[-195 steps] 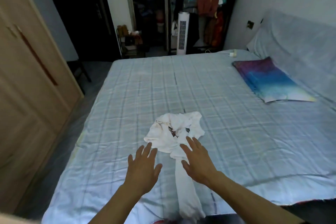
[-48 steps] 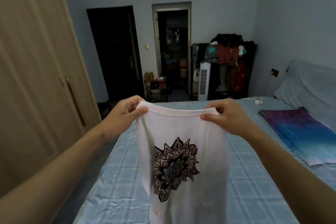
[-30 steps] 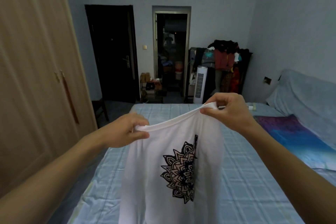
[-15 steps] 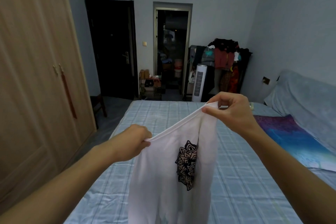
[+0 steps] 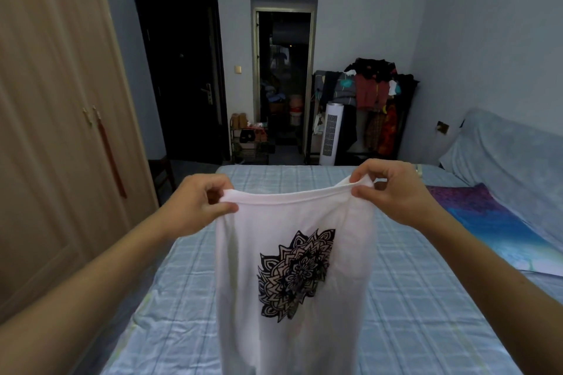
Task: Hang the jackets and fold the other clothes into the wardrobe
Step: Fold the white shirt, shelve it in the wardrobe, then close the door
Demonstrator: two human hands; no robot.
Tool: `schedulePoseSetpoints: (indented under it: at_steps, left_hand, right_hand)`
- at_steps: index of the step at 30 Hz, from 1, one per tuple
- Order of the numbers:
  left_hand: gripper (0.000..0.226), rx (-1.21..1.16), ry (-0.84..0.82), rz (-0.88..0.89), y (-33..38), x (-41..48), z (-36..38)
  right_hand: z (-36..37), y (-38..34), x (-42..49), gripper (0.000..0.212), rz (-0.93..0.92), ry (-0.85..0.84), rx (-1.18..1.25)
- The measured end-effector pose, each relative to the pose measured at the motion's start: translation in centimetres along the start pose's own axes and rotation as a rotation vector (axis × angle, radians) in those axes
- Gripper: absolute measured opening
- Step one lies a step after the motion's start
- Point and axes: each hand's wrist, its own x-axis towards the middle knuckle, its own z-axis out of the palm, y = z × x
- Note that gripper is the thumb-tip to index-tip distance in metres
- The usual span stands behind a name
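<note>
White cotton, a shirt (image 5: 292, 268) with a black mandala print, hangs in the air over the bed (image 5: 411, 298), its top hem stretched between my left hand (image 5: 198, 204) and right hand (image 5: 393, 189). Both sets of fingers pinch that edge at its corners, so the cloth drops flat for folding; the wardrobe (image 5: 54, 131) stands shut to my left.

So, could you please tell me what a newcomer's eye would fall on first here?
First comes the white shirt with a black flower print, held up in the middle of the view. The left hand and right hand pinch its top edge at either end. Behind and below it lies the bed in a blue checked sheet, with the closed wardrobe along the left and a crowded clothes rack at the far wall.
</note>
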Motion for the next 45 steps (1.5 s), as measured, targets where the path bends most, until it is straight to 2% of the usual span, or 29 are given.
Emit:
schedulePoseSetpoints:
  at_steps: [5, 6, 8, 12, 17, 20, 24, 28, 32, 37, 45]
  left_hand:
    - [0.015, -0.256, 0.095, -0.046, 0.9, -0.1, 0.0]
    - [0.016, -0.276, 0.113, -0.053, 0.9, -0.2, -0.1]
    - [0.018, -0.287, 0.133, -0.063, 1.0, -0.4, -0.3]
    - [0.029, -0.282, 0.186, -0.112, 0.8, -0.8, -0.2]
    - [0.012, -0.242, 0.271, -0.190, 0.2, -1.3, -0.4]
    - [0.011, -0.236, 0.279, -0.183, 0.0, -1.4, -0.3]
    - [0.010, -0.273, 0.258, -0.181, -0.3, -1.3, 0.0]
    - [0.010, -0.315, 0.200, -0.179, -0.2, -1.3, 0.3]
    - [0.008, -0.309, 0.183, -0.161, 0.3, -1.2, 0.1]
    - [0.005, -0.328, 0.176, -0.149, 0.7, -1.0, 0.2]
    - [0.014, -0.475, 0.208, -0.207, -2.1, -2.0, 1.1]
  right_hand:
    - [0.0, 0.4, 0.1, 0.038, 0.001, 0.038, -0.047]
    - [0.0, 0.4, 0.2, 0.034, 0.009, 0.031, -0.064]
    - [0.0, 0.4, 0.2, 0.021, 0.021, 0.005, -0.094]
    - [0.3, 0.2, 0.2, 0.017, 0.055, -0.005, -0.093]
    - [0.8, -0.3, 0.1, 0.015, 0.092, 0.057, -0.093]
    - [1.0, -0.6, 0.1, 0.012, 0.140, 0.064, -0.092]
    - [1.0, -0.6, 0.0, 0.014, 0.135, -0.003, -0.114]
    - [0.8, -0.3, -0.2, 0.008, 0.124, -0.093, -0.223]
    - [0.7, 0.1, -0.5, 0.008, 0.157, -0.051, -0.132]
    - [1.4, 0.3, -1.0, 0.007, 0.192, 0.035, 0.106]
    - [2.9, -0.1, -1.7, 0.005, 0.175, 0.026, 0.106]
